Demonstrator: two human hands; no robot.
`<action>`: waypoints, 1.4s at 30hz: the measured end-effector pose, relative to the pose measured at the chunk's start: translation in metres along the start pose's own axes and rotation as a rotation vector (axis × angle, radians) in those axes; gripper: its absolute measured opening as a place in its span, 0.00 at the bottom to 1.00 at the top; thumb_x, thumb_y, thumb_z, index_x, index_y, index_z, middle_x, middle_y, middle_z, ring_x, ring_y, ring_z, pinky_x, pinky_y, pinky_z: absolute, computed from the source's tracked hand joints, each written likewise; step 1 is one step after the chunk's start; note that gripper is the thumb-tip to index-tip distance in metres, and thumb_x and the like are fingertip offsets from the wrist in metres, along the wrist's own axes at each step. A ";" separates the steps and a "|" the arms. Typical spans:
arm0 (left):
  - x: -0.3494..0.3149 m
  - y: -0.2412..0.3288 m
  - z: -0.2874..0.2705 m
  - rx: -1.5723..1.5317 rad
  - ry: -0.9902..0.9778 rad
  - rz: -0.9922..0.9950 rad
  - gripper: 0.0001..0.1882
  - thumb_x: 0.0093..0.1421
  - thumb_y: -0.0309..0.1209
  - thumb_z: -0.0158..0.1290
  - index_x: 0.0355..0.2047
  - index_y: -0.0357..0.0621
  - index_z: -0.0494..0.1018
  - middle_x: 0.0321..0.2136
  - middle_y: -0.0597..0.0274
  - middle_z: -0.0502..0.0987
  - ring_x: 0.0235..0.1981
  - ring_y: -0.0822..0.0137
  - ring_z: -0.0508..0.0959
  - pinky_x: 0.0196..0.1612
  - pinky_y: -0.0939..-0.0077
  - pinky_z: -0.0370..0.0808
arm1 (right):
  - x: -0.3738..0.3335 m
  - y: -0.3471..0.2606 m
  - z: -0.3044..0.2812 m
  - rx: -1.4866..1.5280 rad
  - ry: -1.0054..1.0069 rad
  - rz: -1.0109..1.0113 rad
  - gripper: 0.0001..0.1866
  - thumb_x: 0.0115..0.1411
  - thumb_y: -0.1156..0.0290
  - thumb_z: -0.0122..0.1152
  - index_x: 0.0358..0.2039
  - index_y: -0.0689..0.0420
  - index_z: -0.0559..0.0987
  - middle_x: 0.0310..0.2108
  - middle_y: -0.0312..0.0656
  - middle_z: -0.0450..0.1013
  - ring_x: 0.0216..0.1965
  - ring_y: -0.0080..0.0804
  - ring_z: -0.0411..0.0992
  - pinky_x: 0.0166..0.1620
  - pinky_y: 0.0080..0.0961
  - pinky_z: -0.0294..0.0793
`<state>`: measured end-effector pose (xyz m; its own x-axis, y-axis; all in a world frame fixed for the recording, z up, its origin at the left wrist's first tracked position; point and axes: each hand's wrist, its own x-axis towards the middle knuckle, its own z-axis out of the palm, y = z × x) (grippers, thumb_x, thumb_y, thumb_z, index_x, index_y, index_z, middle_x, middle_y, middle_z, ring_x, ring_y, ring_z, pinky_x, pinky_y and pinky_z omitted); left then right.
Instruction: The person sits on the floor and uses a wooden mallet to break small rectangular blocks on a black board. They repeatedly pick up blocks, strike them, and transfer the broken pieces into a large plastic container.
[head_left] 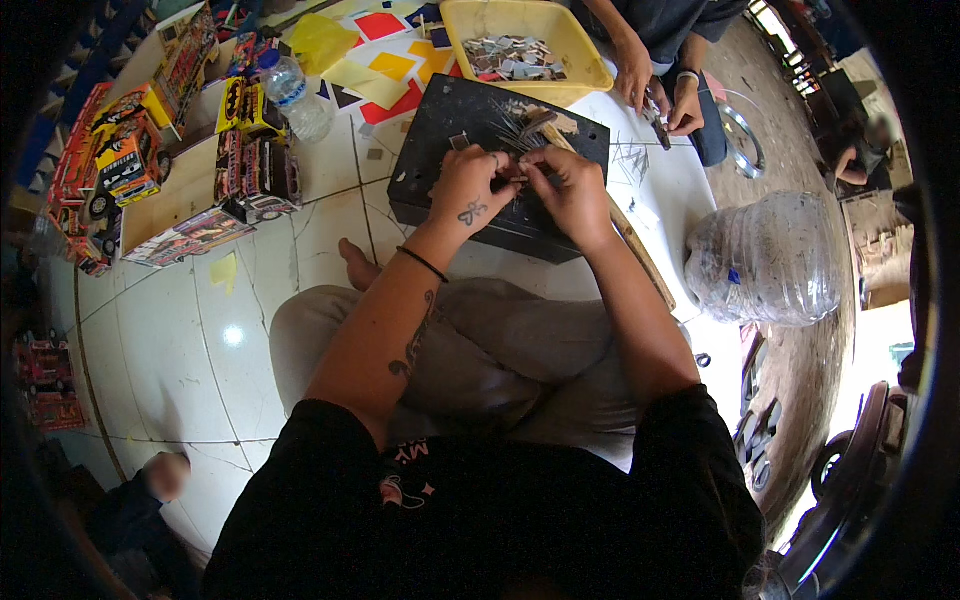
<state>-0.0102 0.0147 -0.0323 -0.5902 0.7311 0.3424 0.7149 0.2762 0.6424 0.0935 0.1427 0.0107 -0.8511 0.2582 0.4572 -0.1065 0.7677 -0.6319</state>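
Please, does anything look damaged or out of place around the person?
Yes: a ragged yellow scrap lies alone on the white tiles at left, apart from the coloured sheets ahead, as if dropped.

Sm. dark reddish pc (pixel 518 171), mostly hidden, pinched btwn fingertips of L hand (pixel 470 184) & R hand (pixel 570 192), over blk box (pixel 432 125); exact shape/tilt unclear. Thin grey wires (pixel 513 124) in loose pile on box top, just past hands.
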 end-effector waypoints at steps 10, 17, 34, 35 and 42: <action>0.001 0.005 0.005 -0.225 0.105 0.107 0.06 0.53 0.29 0.58 0.25 0.39 0.76 0.24 0.55 0.76 0.27 0.56 0.76 0.33 0.66 0.72 | -0.013 0.020 -0.042 -0.368 -0.081 0.135 0.28 0.53 0.68 0.64 0.53 0.58 0.67 0.49 0.51 0.69 0.50 0.50 0.69 0.52 0.37 0.68; 0.004 0.006 0.008 -0.177 0.087 0.088 0.07 0.54 0.29 0.58 0.26 0.37 0.75 0.26 0.53 0.77 0.28 0.55 0.77 0.33 0.66 0.72 | -0.061 0.045 -0.097 -0.355 -0.360 0.453 0.20 0.56 0.79 0.53 0.49 0.59 0.62 0.45 0.59 0.69 0.43 0.59 0.71 0.44 0.47 0.69; 0.001 0.009 0.013 -0.109 0.190 0.195 0.07 0.54 0.27 0.57 0.23 0.36 0.73 0.24 0.53 0.75 0.26 0.53 0.76 0.31 0.65 0.72 | -0.132 -0.096 -0.112 -0.432 -0.126 0.449 0.21 0.60 0.76 0.53 0.55 0.55 0.69 0.36 0.51 0.75 0.33 0.47 0.76 0.35 0.35 0.75; 0.001 0.009 0.014 -0.123 0.177 0.178 0.07 0.53 0.27 0.57 0.23 0.37 0.73 0.24 0.53 0.75 0.27 0.53 0.75 0.33 0.64 0.71 | -0.131 -0.095 -0.112 -0.396 -0.049 0.409 0.21 0.60 0.76 0.53 0.55 0.53 0.69 0.36 0.50 0.75 0.31 0.47 0.76 0.34 0.35 0.75; 0.000 0.008 0.015 -0.157 0.166 0.156 0.06 0.52 0.27 0.57 0.22 0.39 0.72 0.23 0.55 0.74 0.29 0.52 0.74 0.38 0.63 0.69 | -0.138 -0.092 -0.111 -0.399 -0.043 0.377 0.22 0.59 0.75 0.55 0.55 0.52 0.70 0.35 0.48 0.75 0.30 0.44 0.76 0.33 0.34 0.75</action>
<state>0.0010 0.0266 -0.0372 -0.5404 0.6414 0.5447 0.7426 0.0591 0.6671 0.2783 0.1015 0.0751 -0.8139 0.5404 0.2136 0.4059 0.7918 -0.4565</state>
